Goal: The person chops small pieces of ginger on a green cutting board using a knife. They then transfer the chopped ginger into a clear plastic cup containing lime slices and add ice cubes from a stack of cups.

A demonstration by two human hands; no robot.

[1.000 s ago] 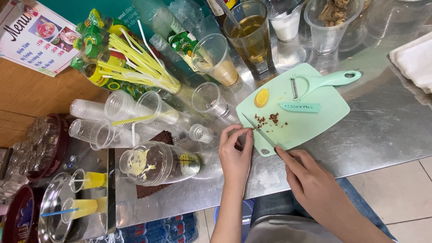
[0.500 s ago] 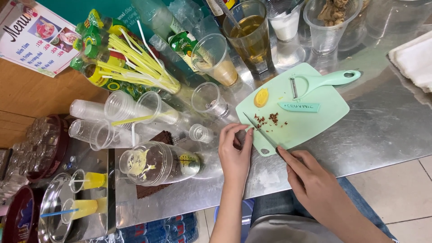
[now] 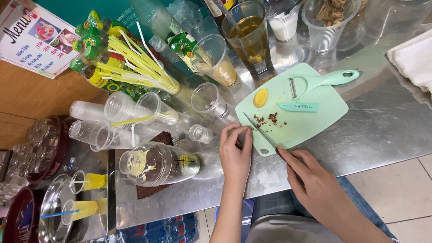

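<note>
A mint-green cutting board (image 3: 315,117) lies on the steel counter. On it are small red-brown chopped bits (image 3: 266,119), a yellow slice (image 3: 260,97) and a green-handled peeler (image 3: 321,81). My right hand (image 3: 306,173) grips a knife (image 3: 260,131) by its dark handle at the board's near corner, blade pointing up-left toward the bits. My left hand (image 3: 235,150) rests at the board's left edge with fingertips pinched together beside the blade; I cannot tell whether they hold anything.
A glass of amber tea (image 3: 250,36), plastic cups (image 3: 211,58), a bunch of yellow straws (image 3: 135,63), stacked clear cups (image 3: 112,117) and a toppled jar (image 3: 157,164) crowd the counter's left and back. A white cloth (image 3: 414,58) lies at right. The counter edge runs just below my hands.
My left hand has slid slightly left and down off the chopped bits to the board's edge. The knife and right hand have hardly moved.
</note>
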